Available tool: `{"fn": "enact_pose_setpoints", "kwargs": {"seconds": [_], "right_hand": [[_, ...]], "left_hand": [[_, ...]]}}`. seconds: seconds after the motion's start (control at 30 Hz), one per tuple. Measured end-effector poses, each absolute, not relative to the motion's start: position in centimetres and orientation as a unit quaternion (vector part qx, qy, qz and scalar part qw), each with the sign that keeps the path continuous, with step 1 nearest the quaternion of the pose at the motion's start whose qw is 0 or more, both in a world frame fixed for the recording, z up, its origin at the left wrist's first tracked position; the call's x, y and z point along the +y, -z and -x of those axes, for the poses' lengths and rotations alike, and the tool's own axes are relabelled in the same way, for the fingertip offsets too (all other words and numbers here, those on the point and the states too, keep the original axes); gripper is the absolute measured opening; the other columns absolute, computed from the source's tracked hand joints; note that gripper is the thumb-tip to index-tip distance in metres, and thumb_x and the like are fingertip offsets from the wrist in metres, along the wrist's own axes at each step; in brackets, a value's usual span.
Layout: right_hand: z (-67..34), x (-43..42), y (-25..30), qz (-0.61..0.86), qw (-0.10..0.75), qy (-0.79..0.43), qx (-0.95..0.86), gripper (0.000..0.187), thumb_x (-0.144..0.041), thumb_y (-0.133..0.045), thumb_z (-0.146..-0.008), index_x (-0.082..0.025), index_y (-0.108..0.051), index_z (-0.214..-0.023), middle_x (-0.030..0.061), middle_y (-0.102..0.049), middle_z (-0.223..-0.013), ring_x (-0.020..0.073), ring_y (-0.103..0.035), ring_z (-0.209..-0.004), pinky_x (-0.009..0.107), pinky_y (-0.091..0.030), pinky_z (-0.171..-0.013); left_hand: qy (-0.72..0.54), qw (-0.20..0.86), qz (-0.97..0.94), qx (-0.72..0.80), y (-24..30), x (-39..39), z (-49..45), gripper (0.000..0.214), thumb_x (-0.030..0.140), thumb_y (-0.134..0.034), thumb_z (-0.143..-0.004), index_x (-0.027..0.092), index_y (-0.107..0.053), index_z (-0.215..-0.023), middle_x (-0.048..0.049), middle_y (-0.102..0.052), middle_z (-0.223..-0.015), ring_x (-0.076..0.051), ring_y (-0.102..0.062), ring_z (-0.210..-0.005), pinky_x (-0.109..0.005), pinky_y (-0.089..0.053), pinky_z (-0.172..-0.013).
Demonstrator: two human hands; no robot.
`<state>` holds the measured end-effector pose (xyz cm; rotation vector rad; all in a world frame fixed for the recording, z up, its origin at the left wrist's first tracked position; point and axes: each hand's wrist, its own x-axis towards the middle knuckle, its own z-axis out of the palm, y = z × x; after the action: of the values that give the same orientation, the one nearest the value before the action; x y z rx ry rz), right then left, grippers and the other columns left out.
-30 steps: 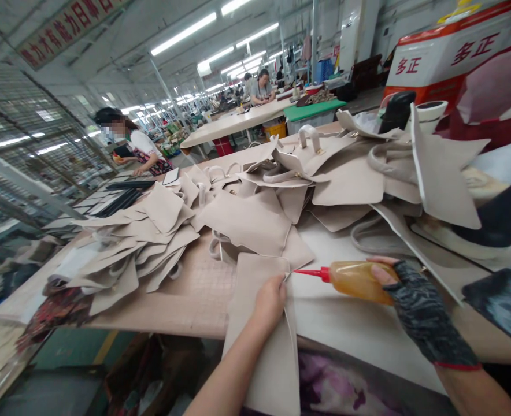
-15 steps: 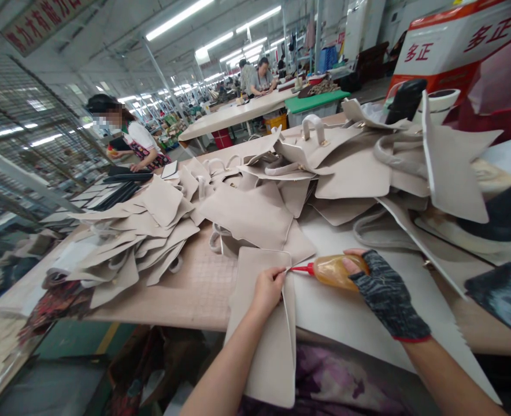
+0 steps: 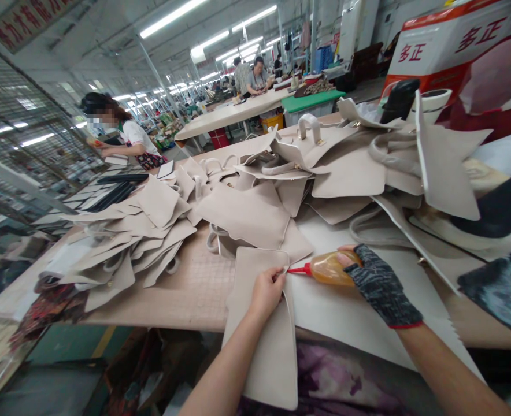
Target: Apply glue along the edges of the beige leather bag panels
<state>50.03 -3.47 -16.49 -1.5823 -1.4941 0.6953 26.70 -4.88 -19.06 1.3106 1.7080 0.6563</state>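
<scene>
1. The left hand [image 3: 268, 292] pinches the panel [image 3: 259, 352] between thumb and fingers, at its right side just below the far right corner.
2. The panel, beige and flat, lies across the near edge of the tabletop [image 3: 195, 297]; its far end rests on the surface and its near end juts out past that edge.
3. The right hand [image 3: 379, 286], in a dark fingerless glove [image 3: 385, 294] with a red cuff, is wrapped around the bottle [image 3: 331, 270].
4. The bottle, filled with something amber, is held lying nearly level above a white sheet [image 3: 363, 312] to the right of the panel.
5. Its red nozzle [image 3: 299, 269] points left, its tip right by the left fingertips at the panel's side; whether it touches cannot be told.
6. One pile [image 3: 129, 248] of beige pieces spreads toward the tabletop's left end, near the near edge.
7. A larger heap [image 3: 351, 173], with looped handles, runs along the far edge toward the right.
8. Beyond the tabletop's far left part stands a co-worker [image 3: 132, 136], beside black strips [image 3: 112, 193].
</scene>
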Motion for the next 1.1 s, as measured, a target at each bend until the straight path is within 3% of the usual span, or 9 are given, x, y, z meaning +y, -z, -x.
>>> {"fn": "enact_pose_setpoints", "kwargs": {"seconds": [0.47, 0.83, 1.1], "right_hand": [[-50.4, -5.1, 15.6, 0.635, 0.393, -0.274, -0.606, 0.037, -0.054, -0.043, -0.080, -0.022, -0.057, -0.090, 0.0118, -0.063, -0.088, 0.0290, -0.060, -0.082, 0.045, -0.047, -0.083], [-50.6, -7.8, 16.3, 0.635, 0.387, -0.279, -0.607, 0.035, -0.052, -0.045, -0.082, -0.021, -0.058, -0.092, 0.0072, -0.065, -0.088, 0.0235, -0.061, -0.082, 0.038, -0.048, -0.081], [-50.5, -10.0, 15.1, 0.641, 0.382, -0.337, -0.575, 0.038, -0.055, -0.046, -0.079, -0.020, -0.059, -0.090, 0.0078, -0.065, -0.088, 0.0251, -0.061, -0.083, 0.041, -0.048, -0.082]], "left_hand": [[-0.273, 0.434, -0.526, 0.678, 18.9, -5.0, -26.8, 0.037, 0.026, -0.050, -0.085, 0.014, -0.061, -0.118, 0.0042, -0.054, -0.059, -0.006, -0.044, -0.038, -0.018, -0.037, -0.040], [-0.274, 0.420, -0.542, 0.674, 19.5, -4.9, -26.6, 0.036, 0.026, -0.051, -0.085, 0.013, -0.062, -0.116, 0.0049, -0.052, -0.057, -0.006, -0.044, -0.039, -0.018, -0.037, -0.043], [-0.272, 0.424, -0.535, 0.678, 19.6, -4.8, -26.6, 0.036, 0.028, -0.051, -0.086, 0.014, -0.061, -0.118, 0.0047, -0.053, -0.059, -0.005, -0.044, -0.038, -0.018, -0.038, -0.041]]}}
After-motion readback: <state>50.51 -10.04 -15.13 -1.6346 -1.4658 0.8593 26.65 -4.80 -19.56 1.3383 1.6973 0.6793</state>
